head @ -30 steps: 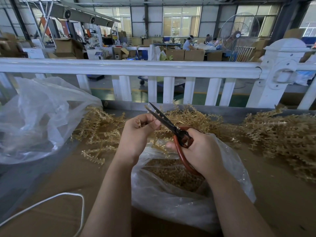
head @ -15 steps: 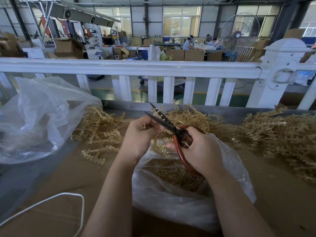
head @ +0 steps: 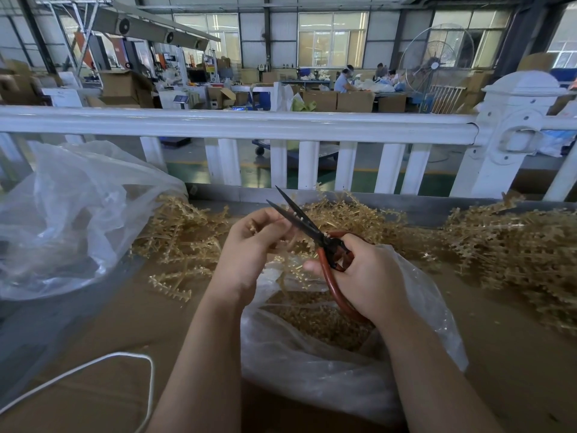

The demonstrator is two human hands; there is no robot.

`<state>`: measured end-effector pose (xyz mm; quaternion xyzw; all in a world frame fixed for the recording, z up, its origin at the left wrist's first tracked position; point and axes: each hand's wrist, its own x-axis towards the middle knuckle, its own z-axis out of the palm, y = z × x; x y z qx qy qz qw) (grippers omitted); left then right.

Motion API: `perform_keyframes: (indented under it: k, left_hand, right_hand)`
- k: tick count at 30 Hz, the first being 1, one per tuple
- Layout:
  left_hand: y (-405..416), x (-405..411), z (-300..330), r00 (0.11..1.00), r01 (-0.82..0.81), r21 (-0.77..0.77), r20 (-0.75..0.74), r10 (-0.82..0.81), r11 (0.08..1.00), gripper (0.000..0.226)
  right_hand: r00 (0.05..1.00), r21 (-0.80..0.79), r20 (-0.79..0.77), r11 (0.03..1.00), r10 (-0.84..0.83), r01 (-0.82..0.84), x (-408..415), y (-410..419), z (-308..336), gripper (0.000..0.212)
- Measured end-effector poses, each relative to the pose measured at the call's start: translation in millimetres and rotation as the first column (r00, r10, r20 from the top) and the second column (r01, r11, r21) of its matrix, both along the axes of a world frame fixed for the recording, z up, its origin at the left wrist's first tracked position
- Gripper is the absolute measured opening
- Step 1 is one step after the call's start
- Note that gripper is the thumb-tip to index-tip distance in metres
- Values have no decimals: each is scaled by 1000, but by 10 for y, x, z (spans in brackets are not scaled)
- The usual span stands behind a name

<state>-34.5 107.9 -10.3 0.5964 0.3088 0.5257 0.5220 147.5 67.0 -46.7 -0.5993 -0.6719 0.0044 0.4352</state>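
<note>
A worker trims a gold plastic sprig (head: 288,270) over a table (head: 125,323) in a factory hall. The left hand (head: 249,245) pinches the sprig between thumb and curled fingers and holds it just above the mouth of a clear bag (head: 312,376), with its thin stem reaching right into the scissors (head: 324,240). The right hand (head: 368,276) grips the scissors, fingers curled through the red handles. The dark blades stand a little apart in a narrow V, tips pointing up and to the left, and the stem lies between them close to the left fingertips. The rest of the sprig hangs below the left hand, between the two hands. The bag sits on the table under both wrists, its mouth open, and holds a layer of small gold bits (head: 312,320). A pile (head: 181,239) of gold sprigs lies on the table just left of the hands, and a larger heap (head: 515,251) spreads across the right side. A second bag (head: 78,214), crumpled and clear, lies at far left, well apart from the hands, and a white cord (head: 93,364) curves across the near left corner. A white railing (head: 249,123) runs along the far edge of the table. Beyond it, people (head: 343,79) sit at benches among cardboard boxes (head: 352,101), near a big standing fan (head: 437,54).
</note>
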Motion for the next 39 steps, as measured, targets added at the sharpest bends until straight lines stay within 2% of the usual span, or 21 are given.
perform_keyframes:
  k: [2,7,11,15,20,26,35,39]
  left_hand:
    - [-17,-2,9,1000,-2,15,9,2,1000,26]
    - [-24,5,14,1000,-27,17,-8,27,999,22]
    - [-22,-3,7,999,-54,23,-9,54,998,23]
    - [-15,-12,-5,997,-66,37,-35,68,997,17]
    - [3,-13,-17,995,-77,25,-65,78,997,16]
    - [16,-27,-11,988,-71,42,-135,76,997,23]
    - [10,-19,-15,991,-41,22,-128,44,999,22]
    - [20,-14,-27,988,-53,9,-142,54,999,14]
  right_hand:
    - [1000,-22,-19,1000,4,-5,-6,-5,8,45]
    - [1000,-33,-16,999,-9,8,7,-6,-2,44]
    - [999,-45,12,998,-45,45,20,6,-31,63]
    - [994,2,83,997,-71,71,20,12,-39,63]
    - [992,32,99,996,-84,81,13,15,-41,62]
    - [990,42,116,996,-77,73,2,-8,5,63]
    - [994,66,89,996,-61,56,-10,-20,14,64]
    - [995,81,82,996,-54,47,-8,-19,10,66]
